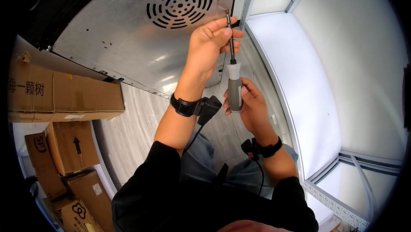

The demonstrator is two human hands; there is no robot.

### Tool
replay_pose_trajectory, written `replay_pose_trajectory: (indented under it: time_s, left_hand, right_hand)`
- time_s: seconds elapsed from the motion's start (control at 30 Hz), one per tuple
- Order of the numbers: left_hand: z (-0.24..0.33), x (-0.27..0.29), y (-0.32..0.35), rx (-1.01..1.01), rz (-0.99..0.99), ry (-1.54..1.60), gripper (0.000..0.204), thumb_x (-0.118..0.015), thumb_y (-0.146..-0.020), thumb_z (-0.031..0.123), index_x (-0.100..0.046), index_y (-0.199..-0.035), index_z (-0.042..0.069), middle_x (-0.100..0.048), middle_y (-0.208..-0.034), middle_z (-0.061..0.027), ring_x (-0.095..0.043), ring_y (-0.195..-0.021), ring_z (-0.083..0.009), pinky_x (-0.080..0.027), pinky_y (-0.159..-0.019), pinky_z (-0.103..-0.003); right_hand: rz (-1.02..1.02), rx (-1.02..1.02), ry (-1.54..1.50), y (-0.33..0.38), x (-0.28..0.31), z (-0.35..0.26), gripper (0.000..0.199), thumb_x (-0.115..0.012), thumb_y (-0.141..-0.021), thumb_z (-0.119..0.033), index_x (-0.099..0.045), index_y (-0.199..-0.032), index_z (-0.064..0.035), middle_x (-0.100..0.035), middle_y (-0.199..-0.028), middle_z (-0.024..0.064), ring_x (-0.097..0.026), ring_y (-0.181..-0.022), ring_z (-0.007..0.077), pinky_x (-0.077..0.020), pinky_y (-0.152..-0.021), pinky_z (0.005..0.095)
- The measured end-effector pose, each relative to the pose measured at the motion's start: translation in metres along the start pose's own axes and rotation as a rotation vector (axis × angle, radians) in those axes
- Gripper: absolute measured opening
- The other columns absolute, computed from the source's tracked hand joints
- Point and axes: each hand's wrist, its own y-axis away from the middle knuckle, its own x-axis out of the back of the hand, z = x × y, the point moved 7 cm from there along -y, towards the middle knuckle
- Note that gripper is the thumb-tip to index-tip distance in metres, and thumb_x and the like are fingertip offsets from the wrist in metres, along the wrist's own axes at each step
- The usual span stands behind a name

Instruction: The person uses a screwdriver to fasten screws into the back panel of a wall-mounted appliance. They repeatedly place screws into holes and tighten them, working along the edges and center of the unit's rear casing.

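A screwdriver [235, 87] with a grey handle and dark shaft points away from me, its tip at a small brownish screw [227, 11] near the right edge of a metal panel [128, 30]. My left hand [210, 41] pinches the shaft close to the tip, thumb on top and the other fingers stretched past it. Around the lower part of the handle, my right hand [252, 102] has its fingers closed. Both wrists wear black straps with small cabled devices. The tip's exact seat on the screw is too small to tell.
The panel has round vent slots [180, 3]. Several cardboard boxes [81, 95] are stacked at left. A white shelf [295, 86] with a perforated metal frame [338, 206] runs along the right. Grey wood-pattern floor [128, 133] lies below.
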Motion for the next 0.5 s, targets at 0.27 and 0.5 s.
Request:
replay_pose_trajectory:
  time_s: [0.27,0.5]
  left_hand:
    - [0.000,0.000,-0.002,-0.065,-0.014,-0.095,0.034,-0.066,-0.084,0.008,-0.059,-0.116,-0.002,-0.067,-0.082,-0.0068,-0.060,-0.065,-0.0095,-0.045,-0.058,-0.018]
    - [-0.004,0.001,-0.002,-0.011,0.010,0.013,0.030,-0.060,-0.088,0.005,-0.058,-0.118,-0.002,-0.067,-0.083,-0.0090,-0.063,-0.066,-0.0119,-0.051,-0.057,-0.023]
  right_hand:
    - [0.126,0.145,0.343,0.009,-0.009,-0.011,0.036,-0.056,-0.092,-0.018,-0.047,-0.120,0.0024,-0.059,-0.096,0.0102,-0.060,-0.078,0.0147,-0.0514,-0.051,0.0276]
    - [-0.119,-0.019,-0.184,0.008,-0.022,-0.015,0.044,-0.059,-0.089,-0.020,-0.041,-0.123,0.0008,-0.058,-0.093,0.0136,-0.061,-0.075,0.0193,-0.0491,-0.048,0.0269]
